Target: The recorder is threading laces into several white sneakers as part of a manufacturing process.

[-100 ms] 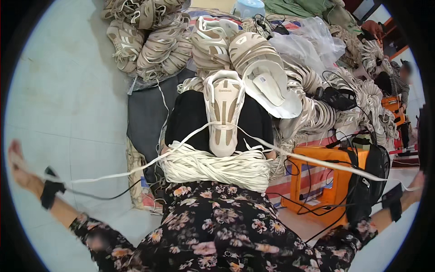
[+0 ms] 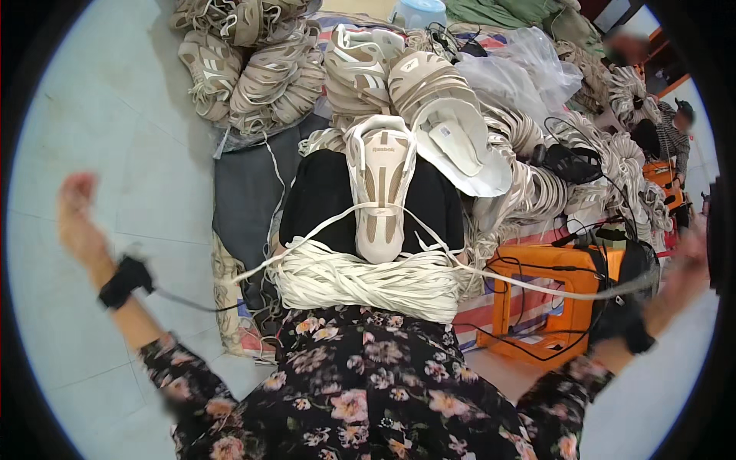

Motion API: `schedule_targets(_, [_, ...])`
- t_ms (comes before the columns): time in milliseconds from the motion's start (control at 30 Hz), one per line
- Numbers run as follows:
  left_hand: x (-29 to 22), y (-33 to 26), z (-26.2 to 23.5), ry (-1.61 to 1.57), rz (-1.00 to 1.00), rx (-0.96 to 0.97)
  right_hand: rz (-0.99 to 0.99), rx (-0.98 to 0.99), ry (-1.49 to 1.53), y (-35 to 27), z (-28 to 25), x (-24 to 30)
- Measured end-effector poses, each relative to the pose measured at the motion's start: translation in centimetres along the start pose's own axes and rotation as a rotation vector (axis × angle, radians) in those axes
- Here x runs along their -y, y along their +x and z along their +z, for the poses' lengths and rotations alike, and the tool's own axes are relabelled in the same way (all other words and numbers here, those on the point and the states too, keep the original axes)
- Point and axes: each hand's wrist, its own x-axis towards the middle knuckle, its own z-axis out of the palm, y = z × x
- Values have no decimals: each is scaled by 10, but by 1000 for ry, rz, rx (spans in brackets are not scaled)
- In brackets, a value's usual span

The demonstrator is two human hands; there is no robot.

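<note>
A beige and white shoe upper (image 2: 379,195) rests toe toward me on my black-clad lap. A cream shoelace (image 2: 326,224) passes across it, with a tail hanging on each side. My left hand (image 2: 83,218) is out at the far left, its fingers stretched and slightly blurred, and the lace's left tail lies well apart from it. Far right, my right hand (image 2: 684,264) is smeared by motion beside the lace's blurred right end; its grip cannot be made out. A thick bundle of cream laces (image 2: 364,284) lies across my lap below the toe.
Stacked shoe uppers (image 2: 280,80) stand beyond my knees, with a white lining piece (image 2: 460,146) among them. An orange stool (image 2: 502,307) with black cables and a dark bag stands at right. Another person (image 2: 675,130) sits at far right.
My left hand has let go of the lace and moved up and inward; that tail has dropped toward my lap. My right hand has moved up and inward, and the right tail sags.
</note>
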Motion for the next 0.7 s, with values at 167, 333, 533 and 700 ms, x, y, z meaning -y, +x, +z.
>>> schedule_targets(167, [9,-107,229,-655,-725,385,987,746,-142,-173,47,-188])
schedule_targets(333, [-9,-171,298,-605,-978,768,1014,928,-362,-249,34,-258])
schedule_targets(533, [-21,-203,333,-551,-852,1010,818,1001,-560,-254,33,-243])
schedule_targets(700, [-36,-213,349,-132,-376,1235,667,1059,-570,-251,30,-248])
